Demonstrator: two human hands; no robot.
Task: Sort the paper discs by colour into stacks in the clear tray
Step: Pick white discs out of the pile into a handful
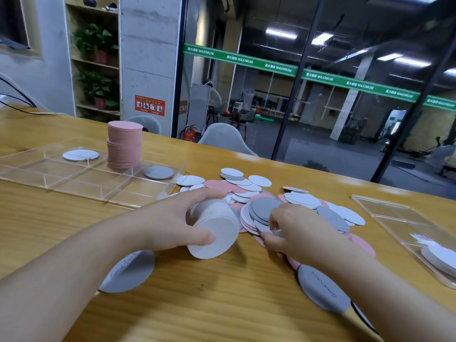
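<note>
My left hand (pixel 170 218) grips a thick stack of white discs (pixel 214 230) on its side, just above the table. To its right, my right hand (pixel 293 230) pinches a white disc at the near edge of a loose pile of white, pink and grey discs (pixel 259 193). A clear tray (pixel 49 178) with dividers lies at the left. It holds a tall pink stack (pixel 124 144), a few white discs (pixel 80 154) and a grey disc (pixel 158 172).
Two grey discs lie near me, one under my left forearm (pixel 130 272) and one under my right forearm (pixel 320 290). A second clear tray (pixel 394 213) with white discs lies at the right. The table's far edge runs behind the pile, with a grey chair (pixel 224 139) beyond.
</note>
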